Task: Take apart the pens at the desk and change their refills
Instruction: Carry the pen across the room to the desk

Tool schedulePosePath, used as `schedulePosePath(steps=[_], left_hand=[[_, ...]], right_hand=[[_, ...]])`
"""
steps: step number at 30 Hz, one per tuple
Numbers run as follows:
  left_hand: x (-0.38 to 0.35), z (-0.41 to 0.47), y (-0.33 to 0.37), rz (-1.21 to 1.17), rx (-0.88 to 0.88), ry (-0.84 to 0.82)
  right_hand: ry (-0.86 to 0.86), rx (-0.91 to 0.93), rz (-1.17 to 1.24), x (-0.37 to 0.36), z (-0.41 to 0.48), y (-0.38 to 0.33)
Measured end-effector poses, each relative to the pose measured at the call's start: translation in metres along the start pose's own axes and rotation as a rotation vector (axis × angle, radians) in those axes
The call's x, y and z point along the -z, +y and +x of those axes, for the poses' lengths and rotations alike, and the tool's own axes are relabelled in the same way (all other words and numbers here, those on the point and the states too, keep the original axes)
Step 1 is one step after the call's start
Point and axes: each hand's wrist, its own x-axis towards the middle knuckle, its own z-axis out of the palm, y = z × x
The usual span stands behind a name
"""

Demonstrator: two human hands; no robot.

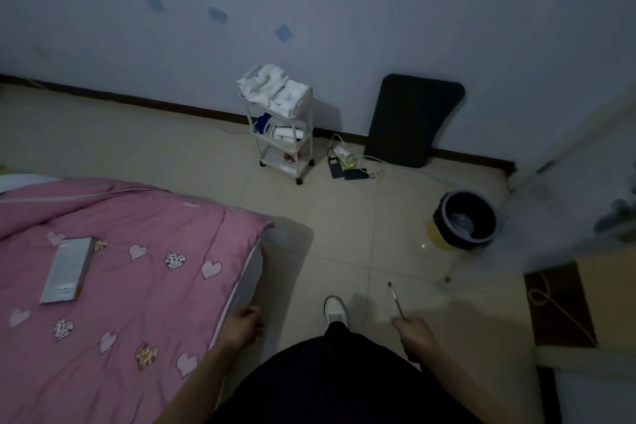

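One refill point(395, 299) juts forward from right grip point(417, 337) — left grip point(243, 324) loosely curled.

Pink quilt point(113, 272) soft matt cloth; floor point(344, 217) smooth pale tile; cart point(280, 134) white plastic; bin point(464, 220) dark plastic.

Dim room with a cold bluish cast and low contrast. The white cart point(280, 134) and the bed point(137, 217) corner throw soft shadows rightward, so light comes from the left. The right edge is smeared, out of focus, and the skirting board point(137, 101) bows with wide-angle distortion. Near, the left hand point(242, 323), right hand point(418, 337) and its refill point(395, 301) look grainy.
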Motion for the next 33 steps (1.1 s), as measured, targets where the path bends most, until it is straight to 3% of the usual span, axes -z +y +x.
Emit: schedulePosePath(steps=[7, 16, 27, 33], left_hand=[[0.009, 0.055, 0.059, -0.191, 0.057, 0.119], [0.046, 0.134, 0.115, -0.436, 0.178, 0.251], [0.162, 0.276, 0.261, -0.58, 0.124, 0.3], [0.236, 0.329, 0.308, -0.609, 0.126, 0.382]], right_hand=[[-0.088, 0.174, -0.199, 0.011, 0.075, -0.189], [-0.208, 0.319, -0.345, -0.047, 0.168, -0.386], [-0.239, 0.293, -0.563, -0.071, 0.255, -0.546], [-0.275, 0.088, -0.523, -0.108, 0.299, -0.636]])
